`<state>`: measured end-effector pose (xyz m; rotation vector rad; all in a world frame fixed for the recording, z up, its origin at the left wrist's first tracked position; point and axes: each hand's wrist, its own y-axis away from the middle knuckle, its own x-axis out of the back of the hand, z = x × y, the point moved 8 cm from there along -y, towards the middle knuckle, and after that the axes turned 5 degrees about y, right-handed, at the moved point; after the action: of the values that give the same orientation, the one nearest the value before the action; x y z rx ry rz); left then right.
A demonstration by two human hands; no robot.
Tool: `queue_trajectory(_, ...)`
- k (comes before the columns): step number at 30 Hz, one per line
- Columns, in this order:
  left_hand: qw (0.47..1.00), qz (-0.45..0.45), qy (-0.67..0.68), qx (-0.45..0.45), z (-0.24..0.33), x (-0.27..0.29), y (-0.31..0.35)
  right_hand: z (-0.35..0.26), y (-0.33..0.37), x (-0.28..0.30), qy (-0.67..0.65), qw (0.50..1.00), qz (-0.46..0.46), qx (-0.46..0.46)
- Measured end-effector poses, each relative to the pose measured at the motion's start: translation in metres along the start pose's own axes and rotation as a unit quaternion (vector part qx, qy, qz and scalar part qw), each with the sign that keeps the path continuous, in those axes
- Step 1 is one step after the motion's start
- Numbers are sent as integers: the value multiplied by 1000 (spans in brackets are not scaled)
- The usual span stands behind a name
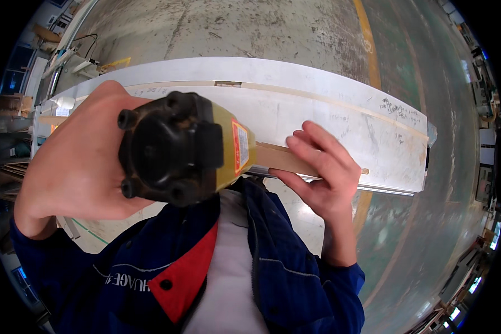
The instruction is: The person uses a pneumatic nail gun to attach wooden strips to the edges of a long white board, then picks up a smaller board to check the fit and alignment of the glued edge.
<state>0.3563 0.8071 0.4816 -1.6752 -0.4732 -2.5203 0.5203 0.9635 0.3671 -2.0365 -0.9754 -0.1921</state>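
Observation:
A nail gun with a black bolted cap and a yellow-green body looms close to the camera. My left hand is closed around it, the fingers partly hidden behind the cap. Its tip is hidden by the body. Under the tool lies a long white panel, with a light-brown wooden strip along its near edge. My right hand straddles that strip just right of the tool, thumb at the near edge and index finger at the far edge. The other fingers are partly raised.
A second long white board runs along the far side, with a small cutout at the seam. A white roll-like object stands at the left end. Worn concrete floor with a yellow line surrounds the work.

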Motion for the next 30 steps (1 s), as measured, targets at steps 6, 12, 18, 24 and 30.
queue_trajectory(6,997,-59,-51,-13,9,-2,-10,42,24,-17,-247,956,35,-156)
queue_trajectory(12,979,-151,-99,-91,19,-8,-22,48,27,-24,-245,955,6,-165)
queue_trajectory(18,978,-186,18,96,12,-5,-16,42,20,-30,-244,960,-13,-140)
queue_trajectory(24,977,-207,-32,39,6,-14,-41,52,29,-22,-207,968,-15,-141)
queue_trajectory(30,977,-136,113,121,10,-10,-36,45,22,-26,-210,971,-10,-113)
